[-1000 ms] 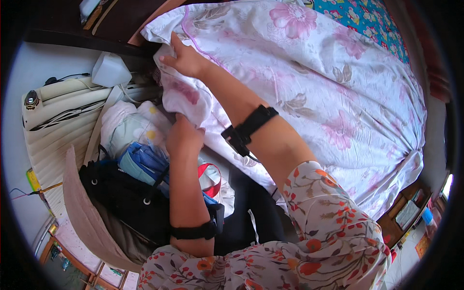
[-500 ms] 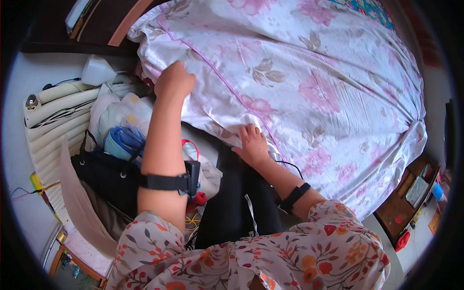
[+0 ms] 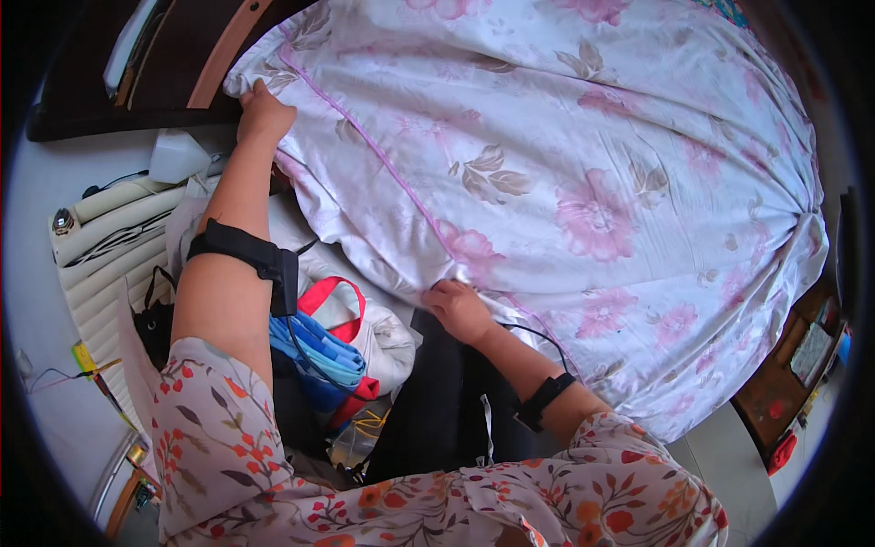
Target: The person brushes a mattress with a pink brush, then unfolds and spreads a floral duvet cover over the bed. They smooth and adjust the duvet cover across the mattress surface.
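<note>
A shiny white bedsheet (image 3: 538, 173) with pink flowers and grey-brown leaves covers the bed, with a thin purple-pink seam running across it. My left hand (image 3: 265, 117) is at the sheet's far left corner, against the dark headboard. Its fingers are closed on the fabric, their tips partly hidden by the hand. Nearer to me, my right hand (image 3: 458, 312) pinches the sheet along the near edge of the bed, just beside the seam. Between the two hands that edge hangs loosely in a curve.
On the left stand a dark wooden headboard (image 3: 82, 68), a cream ribbed panel (image 3: 118, 232) with cables and a white box-like object (image 3: 176, 157). Below my left arm lie a blue folded cloth (image 3: 319, 351) and a white bag with red handles (image 3: 387, 337). A wooden cabinet (image 3: 775, 365) stands at the right.
My left hand has moved away and left to the sheet's corner by the headboard. The right hand has shifted slightly nearer and gone from spread fingers to gripping the sheet's edge.
</note>
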Available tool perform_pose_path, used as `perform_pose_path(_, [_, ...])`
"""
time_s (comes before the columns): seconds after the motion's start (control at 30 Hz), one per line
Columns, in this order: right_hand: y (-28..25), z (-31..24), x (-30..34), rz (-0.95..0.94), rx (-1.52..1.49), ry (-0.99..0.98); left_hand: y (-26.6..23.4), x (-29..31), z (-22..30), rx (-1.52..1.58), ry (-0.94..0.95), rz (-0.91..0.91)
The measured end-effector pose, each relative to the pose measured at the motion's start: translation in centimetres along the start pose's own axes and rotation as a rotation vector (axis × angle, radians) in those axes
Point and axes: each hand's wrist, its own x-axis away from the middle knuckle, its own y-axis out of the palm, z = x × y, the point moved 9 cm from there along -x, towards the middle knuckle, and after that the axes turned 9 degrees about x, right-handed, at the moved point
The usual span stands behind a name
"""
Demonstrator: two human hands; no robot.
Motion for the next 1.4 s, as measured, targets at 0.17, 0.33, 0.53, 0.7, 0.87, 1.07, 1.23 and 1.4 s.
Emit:
perform_pose_path(0.17, [-1.7,0.1,-2.7,0.038,0.088,0.144,0.9,-2.2,-1.2,0.061,0.031,0.156])
perform_pose_path(0.33, [-4.8,2.6,-5.6,0.182,0.223,0.444,3.2,-3.5,-3.4,0.083,-0.019,0.016])
perform_pose_path(0.53, [-5.8,1.9,-8.5,0.286,0.143,0.385,0.5,-3.2,-5.2,0.148,0.000,0.188])
perform_pose_path(0.7, [-3.8,-3.0,-10.5,0.137,-0.149,0.158,-4.3,-3.1,-8.9,0.275,-0.028,0.449])
perform_pose_path(0.87, [-0.6,-2.4,-12.9,0.102,-0.188,0.125,-4.6,-1.9,-14.3,0.299,-0.271,0.588])
perform_pose_path(1.07, [3.0,0.8,-14.0,0.096,-0.109,0.187,0.3,-5.3,-18.6,0.600,-0.289,0.479])
perform_pose_path(1.23, [-0.1,-1.6,-12.0,0.202,-0.082,0.084,3.5,-6.9,-17.7,0.647,-0.131,0.326])
perform_pose_path(1.4, [-5.4,2.6,-8.3,0.286,0.147,0.440,2.6,-5.5,-14.9,0.338,-0.158,0.275])
